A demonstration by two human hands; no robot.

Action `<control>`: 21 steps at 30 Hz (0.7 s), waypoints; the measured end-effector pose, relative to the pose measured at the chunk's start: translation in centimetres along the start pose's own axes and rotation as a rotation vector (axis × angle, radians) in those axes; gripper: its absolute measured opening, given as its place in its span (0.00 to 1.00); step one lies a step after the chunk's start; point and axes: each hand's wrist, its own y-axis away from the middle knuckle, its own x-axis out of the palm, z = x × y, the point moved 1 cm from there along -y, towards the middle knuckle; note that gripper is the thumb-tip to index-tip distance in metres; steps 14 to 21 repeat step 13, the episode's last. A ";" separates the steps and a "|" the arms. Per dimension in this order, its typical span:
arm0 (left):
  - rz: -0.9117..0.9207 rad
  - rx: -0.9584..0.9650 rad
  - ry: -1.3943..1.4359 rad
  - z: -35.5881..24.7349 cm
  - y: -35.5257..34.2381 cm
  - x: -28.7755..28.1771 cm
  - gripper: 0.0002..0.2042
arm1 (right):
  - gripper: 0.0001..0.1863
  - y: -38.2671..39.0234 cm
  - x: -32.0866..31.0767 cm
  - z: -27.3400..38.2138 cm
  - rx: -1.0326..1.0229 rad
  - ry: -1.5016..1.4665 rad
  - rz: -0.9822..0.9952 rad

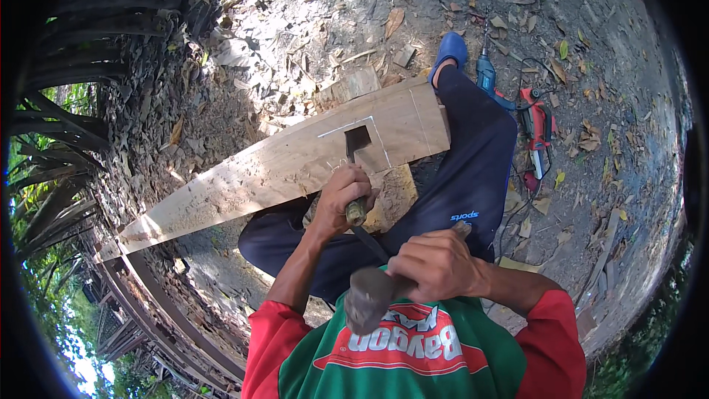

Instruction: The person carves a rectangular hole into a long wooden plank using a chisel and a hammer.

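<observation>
A long wooden plank (pixel 273 159) lies across in front of me, with white marking lines around a square hole (pixel 357 138) near its right end. My left hand (pixel 345 191) is closed around a chisel (pixel 356 213). The chisel's handle end points up toward me, and its blade reaches to the near edge of the hole. My right hand (pixel 441 264) grips a hammer (pixel 368 300) by its handle. The hammer's heavy, worn head hangs close to my chest, apart from the chisel. Wood chips and dust are scattered on the plank.
Right of my leg, a blue drill (pixel 485 74) with a long bit and a red power tool (pixel 537 127) lie on the dirt with their cords. Wood offcuts (pixel 351 87) sit beyond the plank. Dry leaves cover the ground. Dark timbers (pixel 173 303) stand at the lower left.
</observation>
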 end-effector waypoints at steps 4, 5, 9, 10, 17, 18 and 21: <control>0.015 -0.027 0.041 0.6 0.2 -0.2 0.13 | 0.12 -0.5 0.7 -2.4 -0.108 0.131 0.017; 0.020 -0.054 0.055 1.1 0.7 -0.4 0.13 | 0.11 -0.6 1.5 -4.1 -0.095 0.192 0.040; -0.064 -0.126 0.052 0.4 0.0 -0.6 0.13 | 0.12 -2.4 2.5 -6.8 0.184 0.295 0.084; -0.028 -0.128 0.015 1.4 -0.3 -0.9 0.13 | 0.13 -2.8 2.2 -6.3 0.175 0.267 0.067; -0.029 -0.206 0.137 1.9 -0.1 -1.1 0.13 | 0.21 -3.5 1.7 -3.8 0.155 0.221 0.085; -0.029 -0.206 0.137 1.9 -0.1 -1.1 0.13 | 0.21 -3.5 1.7 -3.8 0.155 0.221 0.085; -0.029 -0.206 0.137 1.9 -0.1 -1.1 0.13 | 0.21 -3.5 1.7 -3.8 0.155 0.221 0.085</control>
